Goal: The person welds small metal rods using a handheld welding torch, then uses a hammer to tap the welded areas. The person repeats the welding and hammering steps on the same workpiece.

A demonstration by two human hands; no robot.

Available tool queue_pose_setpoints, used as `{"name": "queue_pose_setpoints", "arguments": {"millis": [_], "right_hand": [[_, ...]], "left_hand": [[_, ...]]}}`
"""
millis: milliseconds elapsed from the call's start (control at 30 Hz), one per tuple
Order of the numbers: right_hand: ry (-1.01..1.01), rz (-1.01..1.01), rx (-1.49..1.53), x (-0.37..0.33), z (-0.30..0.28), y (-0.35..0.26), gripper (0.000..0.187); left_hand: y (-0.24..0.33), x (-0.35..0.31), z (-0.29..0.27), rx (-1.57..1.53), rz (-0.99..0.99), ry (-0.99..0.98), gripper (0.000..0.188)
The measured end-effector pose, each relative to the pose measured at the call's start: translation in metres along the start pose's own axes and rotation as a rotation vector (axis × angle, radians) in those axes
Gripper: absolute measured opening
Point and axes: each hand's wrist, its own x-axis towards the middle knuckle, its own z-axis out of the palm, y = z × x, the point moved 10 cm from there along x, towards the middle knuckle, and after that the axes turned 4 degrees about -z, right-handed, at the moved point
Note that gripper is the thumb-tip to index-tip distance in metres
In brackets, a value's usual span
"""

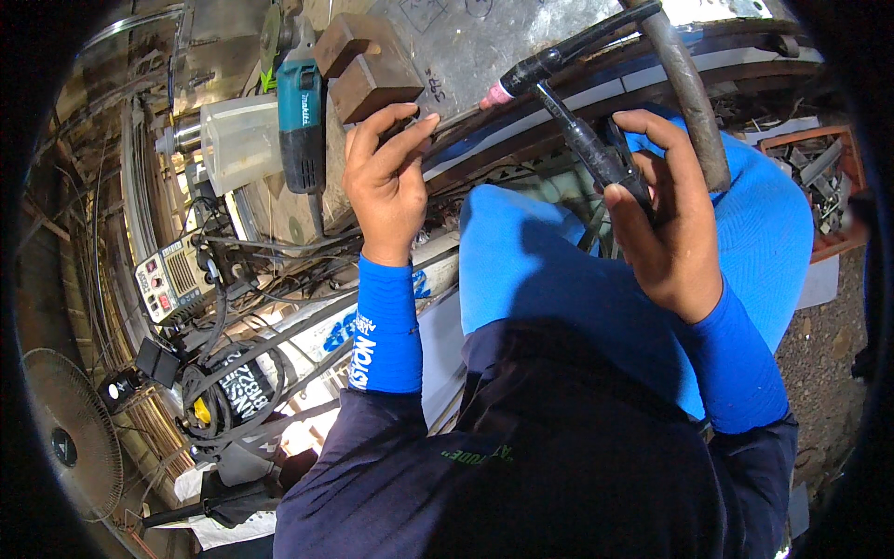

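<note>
My right hand (pixel 675 210) is closed round the black handle of a TIG welding torch (pixel 582 140). The torch's pink cup (pixel 496 95) points left, toward my left hand (pixel 386 177), and its long black back cap reaches to the upper right. The fingers of my left hand are bent, with the tips close together by the table's edge. Something small and dark shows at these fingertips, too small to name. Just beyond them, a brown notched metal block (pixel 377 86) rests on the grey metal tabletop (pixel 466 42).
A teal-and-black angle grinder (pixel 300 126) lies left of the block, beside a translucent plastic container (pixel 237 144). A thick metal bar (pixel 689 93) slants near my right hand. Cables and a control box (pixel 172 279) crowd the left, above a fan (pixel 70 447). An orange crate (pixel 847 154) holds metal scraps.
</note>
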Motion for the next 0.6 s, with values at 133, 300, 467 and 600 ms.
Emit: {"name": "queue_pose_setpoints", "arguments": {"millis": [133, 300, 467, 600], "right_hand": [[0.007, -0.023, -0.039, 0.000, -0.002, 0.000, 0.054], [0.025, -0.102, -0.119, 0.003, -0.002, -0.008, 0.050], [0.002, -0.012, 0.039, -0.001, -0.001, 0.005, 0.054], [0.009, -0.025, -0.011, -0.002, -0.002, 0.006, 0.056]], "left_hand": [[0.000, 0.000, 0.000, 0.013, 0.002, -0.002, 0.048], [0.004, 0.001, -0.001, 0.088, 0.067, -0.001, 0.044], [-0.008, -0.002, 0.003, -0.025, -0.039, -0.010, 0.043], [-0.003, 0.000, 0.001, -0.008, -0.021, -0.016, 0.042]]}}
